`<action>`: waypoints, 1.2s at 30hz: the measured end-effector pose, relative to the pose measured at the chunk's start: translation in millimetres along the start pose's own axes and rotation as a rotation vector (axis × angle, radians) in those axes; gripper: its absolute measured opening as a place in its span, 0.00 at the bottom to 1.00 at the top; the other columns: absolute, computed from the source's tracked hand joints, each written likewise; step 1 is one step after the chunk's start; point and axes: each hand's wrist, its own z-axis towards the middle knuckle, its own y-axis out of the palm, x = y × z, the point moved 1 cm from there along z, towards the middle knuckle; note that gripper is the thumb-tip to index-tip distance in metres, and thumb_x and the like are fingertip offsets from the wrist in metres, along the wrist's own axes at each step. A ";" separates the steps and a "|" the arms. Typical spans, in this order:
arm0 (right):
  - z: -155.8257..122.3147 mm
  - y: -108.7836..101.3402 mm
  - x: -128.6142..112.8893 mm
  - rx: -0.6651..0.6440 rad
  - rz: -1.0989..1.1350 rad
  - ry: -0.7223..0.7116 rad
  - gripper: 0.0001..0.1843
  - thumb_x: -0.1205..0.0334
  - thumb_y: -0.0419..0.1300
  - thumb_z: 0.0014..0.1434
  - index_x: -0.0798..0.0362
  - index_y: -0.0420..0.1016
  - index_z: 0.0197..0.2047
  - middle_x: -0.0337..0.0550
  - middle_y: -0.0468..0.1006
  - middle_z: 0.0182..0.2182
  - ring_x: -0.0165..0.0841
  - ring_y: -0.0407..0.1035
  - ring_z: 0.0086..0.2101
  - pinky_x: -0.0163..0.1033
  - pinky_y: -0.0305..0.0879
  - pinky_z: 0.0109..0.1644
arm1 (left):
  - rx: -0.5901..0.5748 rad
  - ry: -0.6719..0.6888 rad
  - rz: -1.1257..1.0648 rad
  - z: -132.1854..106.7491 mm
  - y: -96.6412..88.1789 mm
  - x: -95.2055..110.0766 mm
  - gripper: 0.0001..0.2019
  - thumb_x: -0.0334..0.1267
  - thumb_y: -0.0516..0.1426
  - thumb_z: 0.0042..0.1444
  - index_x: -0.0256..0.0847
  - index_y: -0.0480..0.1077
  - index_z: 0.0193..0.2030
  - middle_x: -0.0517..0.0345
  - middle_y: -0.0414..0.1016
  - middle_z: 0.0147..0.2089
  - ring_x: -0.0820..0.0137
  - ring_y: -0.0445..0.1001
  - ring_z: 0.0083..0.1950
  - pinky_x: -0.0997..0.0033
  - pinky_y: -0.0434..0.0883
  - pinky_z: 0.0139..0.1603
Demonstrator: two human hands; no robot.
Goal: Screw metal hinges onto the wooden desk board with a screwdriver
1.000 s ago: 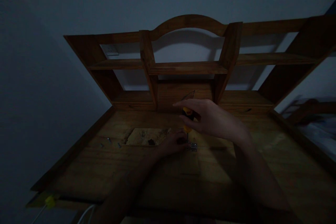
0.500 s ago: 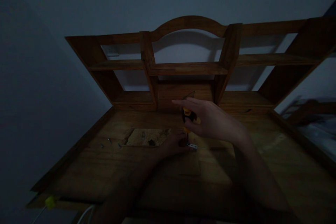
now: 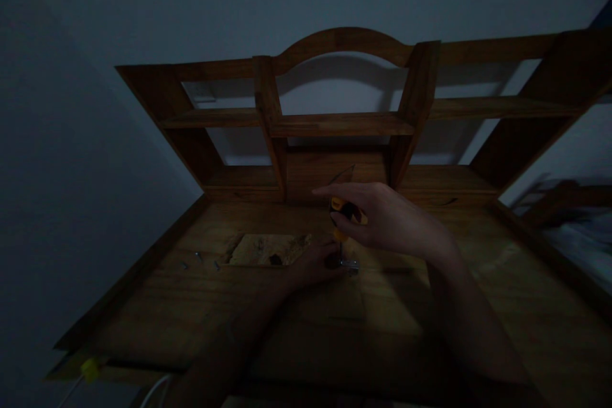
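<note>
My right hand [image 3: 387, 213] is closed around the yellow-and-black handle of a screwdriver [image 3: 337, 205], which stands nearly upright with its shaft down. At the lower end of the shaft is a small shiny metal fitting [image 3: 352, 265], too dark to name exactly. My left hand [image 3: 313, 262] lies low on the wooden desktop [image 3: 191, 306], its fingers closed at the fitting's left end beside the screwdriver's tip. Exactly where the tip sits is hard to make out. Left of that hand, several small metal screws or pins [image 3: 199, 256] lie on the wood.
A rough, pale patch [image 3: 258, 250] with a dark hole breaks the desktop's surface. Behind stands a wooden shelf unit [image 3: 342, 125] against the wall. A yellow object [image 3: 90, 368] and a white cable [image 3: 155, 389] are at the front left edge.
The metal fitting has turned, so its pale face with holes no longer shows as before. My right hand and the screwdriver have shifted slightly; both hands keep their hold.
</note>
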 end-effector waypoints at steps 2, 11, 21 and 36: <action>0.3 0.1 0.2 -0.006 0.003 0.000 0.25 0.67 0.59 0.61 0.43 0.72 0.61 0.40 0.80 0.52 0.33 0.76 0.43 0.36 0.68 0.45 | -0.015 -0.019 0.005 -0.3 0.1 -0.1 0.16 0.48 0.65 0.55 0.41 0.73 0.45 0.51 0.74 0.51 0.60 0.72 0.52 0.62 0.71 0.52; 0.5 -1.7 -2.5 -0.029 -0.014 0.018 0.30 0.66 0.58 0.62 0.41 0.65 0.67 0.40 0.78 0.54 0.32 0.75 0.41 0.36 0.68 0.44 | -0.004 -0.024 -0.002 -1.6 3.6 -0.9 0.16 0.48 0.64 0.56 0.42 0.72 0.46 0.51 0.74 0.50 0.61 0.72 0.51 0.63 0.71 0.51; -0.1 -2.1 -2.3 -0.045 -0.024 0.030 0.30 0.64 0.57 0.64 0.40 0.61 0.69 0.40 0.78 0.54 0.31 0.75 0.39 0.36 0.68 0.43 | -0.013 -0.046 0.005 -2.3 3.7 -0.4 0.16 0.49 0.63 0.57 0.40 0.71 0.46 0.50 0.73 0.49 0.61 0.72 0.50 0.63 0.71 0.49; -0.9 -1.1 0.9 -0.045 -0.001 0.040 0.24 0.62 0.57 0.65 0.42 0.68 0.64 0.41 0.79 0.51 0.33 0.76 0.40 0.36 0.68 0.42 | -0.018 -0.042 0.000 -1.4 0.4 6.3 0.16 0.48 0.62 0.58 0.41 0.71 0.47 0.51 0.73 0.49 0.61 0.71 0.50 0.64 0.70 0.50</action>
